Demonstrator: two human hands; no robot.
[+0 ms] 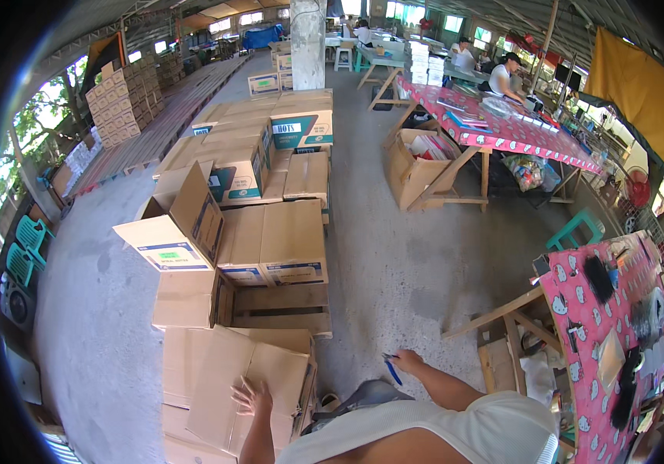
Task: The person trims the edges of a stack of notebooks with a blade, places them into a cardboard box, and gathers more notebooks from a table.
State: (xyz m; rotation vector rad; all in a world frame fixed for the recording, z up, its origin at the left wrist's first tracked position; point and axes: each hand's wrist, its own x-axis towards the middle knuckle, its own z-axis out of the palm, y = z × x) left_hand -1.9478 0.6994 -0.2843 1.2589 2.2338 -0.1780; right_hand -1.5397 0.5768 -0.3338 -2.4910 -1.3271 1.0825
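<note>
My left fingers (pixel 252 393) are spread wide and lie flat on the top of a big brown box (pixel 227 367), and they are not gripping anything. My right fingers (pixel 402 359) are curled tight around a small blue tool (pixel 394 374), which I hold out over the gray floor (pixel 394 263). The big box is down low in front of me, a bit to my left, at the near end of a long row of boxes (pixel 293 232). One box (pixel 173 254) in the row has its flaps sticking up. On my right is a pink surface (pixel 564 298) with white cat pictures on it, and black bristly things (pixel 599 278) and clear plastic (pixel 647 317) lie on top. A green stool (pixel 560 237) is just behind it. Farther off is another pink surface (pixel 502 141) with papers (pixel 467 120) on it, and a brown box full of stuff (pixel 405 174) sits under its edge. A person in a white top (pixel 500 79) is bending over that far surface. The room is big, with a thick gray post (pixel 308 46) past the boxes, green chairs (pixel 32 234) on the left and a big yellow cloth (pixel 641 100) hanging on the right.
</note>
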